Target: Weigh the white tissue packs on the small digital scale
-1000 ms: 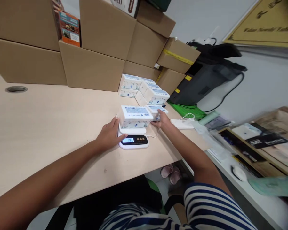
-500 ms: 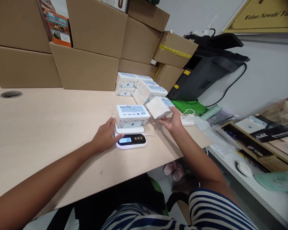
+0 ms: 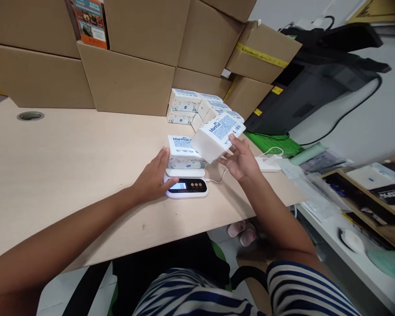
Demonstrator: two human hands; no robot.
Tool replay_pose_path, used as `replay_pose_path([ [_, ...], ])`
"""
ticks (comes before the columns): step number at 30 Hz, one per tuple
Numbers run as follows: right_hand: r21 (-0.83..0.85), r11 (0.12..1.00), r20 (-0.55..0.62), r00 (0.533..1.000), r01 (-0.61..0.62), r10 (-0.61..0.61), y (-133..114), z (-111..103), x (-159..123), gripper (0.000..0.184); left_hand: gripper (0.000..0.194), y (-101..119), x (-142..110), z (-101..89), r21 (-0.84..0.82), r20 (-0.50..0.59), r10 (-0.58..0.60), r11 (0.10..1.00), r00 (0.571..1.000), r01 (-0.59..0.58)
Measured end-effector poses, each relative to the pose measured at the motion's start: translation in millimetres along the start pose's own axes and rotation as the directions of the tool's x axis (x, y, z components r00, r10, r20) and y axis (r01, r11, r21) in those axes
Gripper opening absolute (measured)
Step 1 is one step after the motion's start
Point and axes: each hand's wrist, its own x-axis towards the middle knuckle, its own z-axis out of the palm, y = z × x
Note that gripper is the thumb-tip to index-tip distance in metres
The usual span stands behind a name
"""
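Observation:
A white digital scale (image 3: 188,191) with a lit display stands on the table, bearing a white-and-blue tissue pack (image 3: 184,163). My left hand (image 3: 154,175) is closed on the scale's left side, its thumb over the display's edge and its fingertips against that pack's left end. My right hand (image 3: 238,160) grips a second tissue pack (image 3: 219,134) by its right end, thumb on top and fingers beneath. This pack is raised and tilted, covering the right part of the pack on the scale. Behind it, more tissue packs (image 3: 185,102) are stacked, partly hidden.
Cardboard boxes (image 3: 134,83) line the table's back. To the right are a dark grey machine (image 3: 316,98), a green mat (image 3: 273,142) and a white power strip (image 3: 268,163). A cable (image 3: 222,177) runs from the scale. A side desk (image 3: 332,232) holds clutter.
My right hand has lifted its tissue pack off the table, then turned it and moved it left, in front of the pack on the scale. My left hand keeps its place.

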Motion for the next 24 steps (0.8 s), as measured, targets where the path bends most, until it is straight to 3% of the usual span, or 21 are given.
replay_pose_path([
  [4,-0.058,0.998,0.036,0.999,-0.011,0.013,-1.4,-4.8,3.9,0.085,0.113,-4.5,1.2,3.8,0.004,0.001,0.021,1.0,1.0,-0.021],
  [10,-0.011,0.999,0.028,0.999,-0.041,0.041,-8.8,-13.1,6.3,0.063,0.109,-6.6,-0.1,3.5,-0.015,-0.013,0.031,0.999,0.999,-0.031],
  [17,-0.022,0.997,-0.228,0.971,-0.073,0.066,-9.1,-65.4,38.9,0.049,0.108,-6.8,-4.0,-0.8,-0.06,-0.034,-0.026,0.998,0.999,0.024],
  [21,-0.226,0.967,-0.25,0.966,-0.12,0.061,5.1,-78.6,55.9,0.064,0.107,-4.4,-3.2,-1.9,-0.047,-0.026,-0.05,0.998,0.998,0.049],
  [24,-0.307,0.943,-0.24,0.969,-0.13,0.055,17.0,-76.9,63.1,0.101,0.11,-2.8,-3.2,-1.9,-0.035,-0.014,-0.086,0.996,0.996,0.085],
])
